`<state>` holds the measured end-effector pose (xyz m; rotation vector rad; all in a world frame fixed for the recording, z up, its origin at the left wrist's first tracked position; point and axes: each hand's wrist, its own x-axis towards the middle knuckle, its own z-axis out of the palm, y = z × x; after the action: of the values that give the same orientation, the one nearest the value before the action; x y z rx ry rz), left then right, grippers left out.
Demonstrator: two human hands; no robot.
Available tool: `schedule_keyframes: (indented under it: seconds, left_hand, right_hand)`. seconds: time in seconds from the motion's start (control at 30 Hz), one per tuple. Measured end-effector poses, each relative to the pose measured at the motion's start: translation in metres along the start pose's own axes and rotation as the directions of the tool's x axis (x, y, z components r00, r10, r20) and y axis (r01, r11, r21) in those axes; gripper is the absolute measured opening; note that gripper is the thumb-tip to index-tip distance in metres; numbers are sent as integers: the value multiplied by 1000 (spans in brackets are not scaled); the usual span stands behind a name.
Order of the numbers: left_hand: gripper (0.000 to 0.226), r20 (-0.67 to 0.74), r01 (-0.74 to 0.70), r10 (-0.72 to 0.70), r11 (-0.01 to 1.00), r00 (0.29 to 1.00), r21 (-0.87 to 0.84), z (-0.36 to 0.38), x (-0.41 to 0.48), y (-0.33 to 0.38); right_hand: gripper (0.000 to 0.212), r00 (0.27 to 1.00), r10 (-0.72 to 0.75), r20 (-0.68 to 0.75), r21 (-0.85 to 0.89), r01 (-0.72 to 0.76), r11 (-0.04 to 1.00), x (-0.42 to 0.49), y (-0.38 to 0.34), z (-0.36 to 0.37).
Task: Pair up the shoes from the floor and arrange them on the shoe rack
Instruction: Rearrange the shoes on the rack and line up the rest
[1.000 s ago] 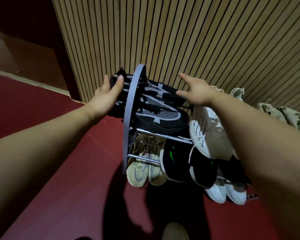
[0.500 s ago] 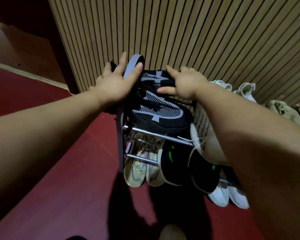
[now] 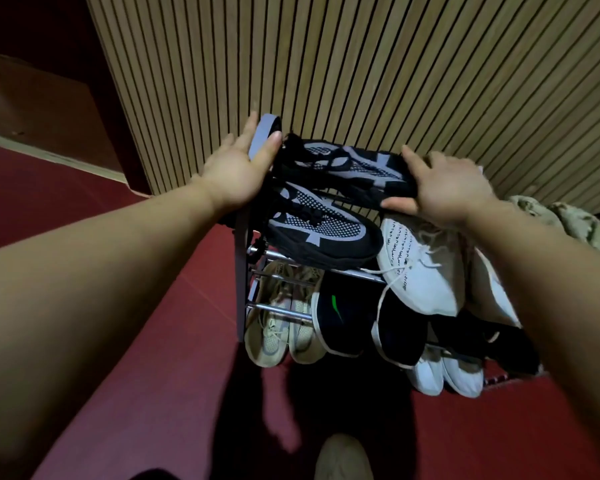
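Left hand (image 3: 236, 178) flat on rack panel (image 3: 240, 289), right hand (image 3: 454, 188) around black sneaker (image 3: 354, 164); white sneaker (image 3: 420, 271) print unreadable.

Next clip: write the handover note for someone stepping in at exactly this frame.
Left hand: flat against the side panel of the rack, fingers straight, no grip.
Right hand: grip on the toe of the rear black shoe.
Things: front black shoe lies beside it on the top tier; white shoe to their right; more shoes sit on the lower tiers.
Done: black pair together on the rack.
To do: square the rear shoe, let go. Pale shoe toe at the bottom edge, maybe worn; cannot tell.
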<state>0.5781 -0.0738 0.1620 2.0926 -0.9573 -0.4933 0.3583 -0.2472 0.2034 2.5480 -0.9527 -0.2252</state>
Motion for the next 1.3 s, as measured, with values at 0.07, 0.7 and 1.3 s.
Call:
schedule_keyframes:
  seconds: [0.07, 0.7, 1.3]
  left_hand:
    - [89, 3, 8, -8, 1000, 1000, 1, 2, -1, -1]
    - [59, -243, -208, 306, 910, 920, 359, 13, 5, 31]
    - [56, -228, -204, 309, 898, 924, 390, 13, 9, 27]
  right_hand:
    - [97, 993, 76, 86, 2, -76, 997, -17, 6, 2]
    - [105, 933, 198, 299, 289, -287, 913, -78, 61, -15]
    - [85, 921, -204, 333, -1, 216, 976, -68, 24, -33]
